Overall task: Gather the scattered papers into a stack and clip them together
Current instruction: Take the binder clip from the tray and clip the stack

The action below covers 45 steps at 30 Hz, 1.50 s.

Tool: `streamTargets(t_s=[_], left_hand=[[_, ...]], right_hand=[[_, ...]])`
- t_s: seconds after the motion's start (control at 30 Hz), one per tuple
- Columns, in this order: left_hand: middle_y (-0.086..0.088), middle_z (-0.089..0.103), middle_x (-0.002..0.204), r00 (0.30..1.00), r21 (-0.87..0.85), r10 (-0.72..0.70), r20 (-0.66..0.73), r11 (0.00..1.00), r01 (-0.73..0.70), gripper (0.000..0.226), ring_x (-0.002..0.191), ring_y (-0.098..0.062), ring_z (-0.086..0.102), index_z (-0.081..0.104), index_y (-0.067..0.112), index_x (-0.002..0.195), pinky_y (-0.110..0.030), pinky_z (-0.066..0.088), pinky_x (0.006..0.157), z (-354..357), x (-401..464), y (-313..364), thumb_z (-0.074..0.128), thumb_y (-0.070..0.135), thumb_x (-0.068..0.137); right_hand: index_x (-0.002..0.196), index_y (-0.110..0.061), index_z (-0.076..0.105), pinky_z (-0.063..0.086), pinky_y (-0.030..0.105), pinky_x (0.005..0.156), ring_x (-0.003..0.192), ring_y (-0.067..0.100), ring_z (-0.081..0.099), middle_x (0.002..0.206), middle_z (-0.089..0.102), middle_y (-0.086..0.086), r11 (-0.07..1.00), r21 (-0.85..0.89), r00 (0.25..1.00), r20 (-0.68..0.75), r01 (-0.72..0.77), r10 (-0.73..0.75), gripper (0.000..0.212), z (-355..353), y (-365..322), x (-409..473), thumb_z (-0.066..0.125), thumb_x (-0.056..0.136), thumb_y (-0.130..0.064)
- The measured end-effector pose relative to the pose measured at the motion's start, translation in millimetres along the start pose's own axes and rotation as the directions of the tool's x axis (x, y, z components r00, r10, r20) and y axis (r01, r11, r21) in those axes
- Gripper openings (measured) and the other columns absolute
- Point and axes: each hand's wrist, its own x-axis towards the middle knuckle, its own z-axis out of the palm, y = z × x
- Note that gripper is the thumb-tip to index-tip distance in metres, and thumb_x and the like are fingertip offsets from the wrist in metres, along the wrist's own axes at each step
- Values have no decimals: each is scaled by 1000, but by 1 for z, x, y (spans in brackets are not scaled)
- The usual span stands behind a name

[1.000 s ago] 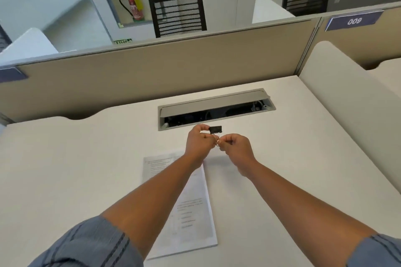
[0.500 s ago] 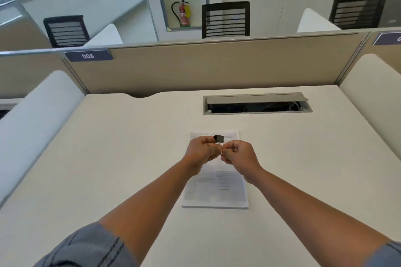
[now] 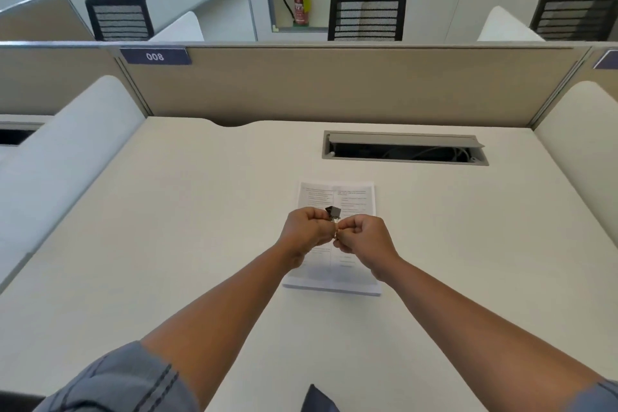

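The papers (image 3: 334, 274) lay in one squared stack on the desk (image 3: 167, 244), on the near side of the cable slot (image 3: 404, 148). No loose sheet showed elsewhere on the desk. Gathering was therefore judged complete.

The clip (image 3: 333, 212) was not yet on the stack. It was held in the air over the stack's middle, between the slot and the stack's near edge, with its black body pointing toward the slot.

The left hand (image 3: 306, 229) was clenched around the clip, its fingertips pinching at the wire handles. The right hand (image 3: 363, 236) was curled shut as well, its fingertips meeting the same handles from the other side. The two hands touched at the clip. Whether the clip's mouth was spread could not be told; the part was too small.

Remaining steps, as judged:
1. Spread the mouth by squeezing the handles.
2. Bring the mouth to one edge of the stack, most likely the edge nearest the slot.
3. Seat it over all sheets and let go.

The stack rested unheld, so a push from the clip could skew the sheets.
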Motion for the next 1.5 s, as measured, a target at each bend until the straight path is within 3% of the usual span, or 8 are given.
streamTargets(t_s=[0.17, 0.33, 0.63, 0.8, 0.97, 1.17, 1.37, 1.5], left_hand=[[-6, 63, 68, 997, 142, 35, -66, 990, -25, 17, 61, -19, 54, 65, 5, 80, -32, 56, 68, 9, -5, -11, 66, -8, 68], [-5, 60, 67, 995, 254, 82, -49, 965, -67, 33, 64, -18, 55, 64, -3, 93, -39, 60, 73, 12, -4, -16, 67, 5, 61], [-3, 61, 72, 996, 367, 87, -16, 927, -75, 21, 65, -17, 52, 59, 7, 87, -34, 49, 64, 15, 2, -46, 64, 7, 67], [15, 61, 63, 989, 448, 145, -3, 885, -128, 14, 59, -11, 49, 63, 16, 83, -21, 43, 55, 16, 12, -56, 65, 3, 77], [11, 69, 83, 967, 557, 252, 33, 799, -227, 13, 67, -6, 60, 71, 16, 96, -16, 51, 67, 13, 21, -59, 64, 9, 88], [3, 72, 84, 948, 579, 319, 24, 768, -273, 15, 71, -9, 62, 70, 21, 93, -12, 48, 67, 12, 19, -51, 64, 9, 87], [7, 70, 88, 954, 595, 296, 44, 759, -263, 17, 69, -2, 58, 73, 15, 98, -16, 47, 70, 11, 12, -48, 68, 7, 84], [4, 69, 88, 955, 578, 298, 13, 776, -250, 26, 73, -8, 62, 64, 15, 89, -23, 52, 68, 10, 12, -47, 86, 23, 78]], right_hand=[[94, -7, 68, 65, 44, 79, 75, 28, 78, 61, 69, -1, 995, -86, 999, 3, -42, 43, 17, 1, 5, -7, 71, 79, 1], [93, -8, 66, 64, 48, 79, 75, 29, 78, 69, 71, 5, 986, -160, 999, 19, -37, 41, 20, -2, 10, -5, 70, 76, 1], [85, -14, 65, 62, 56, 81, 68, 25, 71, 62, 66, -2, 981, -186, 992, 107, -48, 69, 18, -2, 44, 4, 70, 68, -11], [91, -6, 63, 56, 35, 67, 67, 23, 59, 72, 62, 14, 993, -49, 977, 180, -104, 111, 18, -8, 53, 6, 68, 78, 5], [97, -8, 66, 43, 26, 54, 56, 17, 54, 80, 63, 19, 954, 172, 962, 161, -246, 219, 22, -14, 51, 14, 66, 83, 8], [94, -8, 69, 41, 20, 47, 51, 11, 47, 68, 60, 9, 826, 471, 950, 114, -310, 292, 21, -12, 42, 18, 56, 90, 8], [91, -1, 70, 38, 16, 44, 47, 7, 44, 65, 54, 6, 734, 546, 906, 126, -404, 405, 15, -11, 26, 20, 59, 84, 6], [92, -2, 69, 40, 14, 43, 47, 6, 44, 63, 55, 5, 700, 534, 875, 190, -473, 446, 11, -16, 19, 20, 60, 86, 3]])
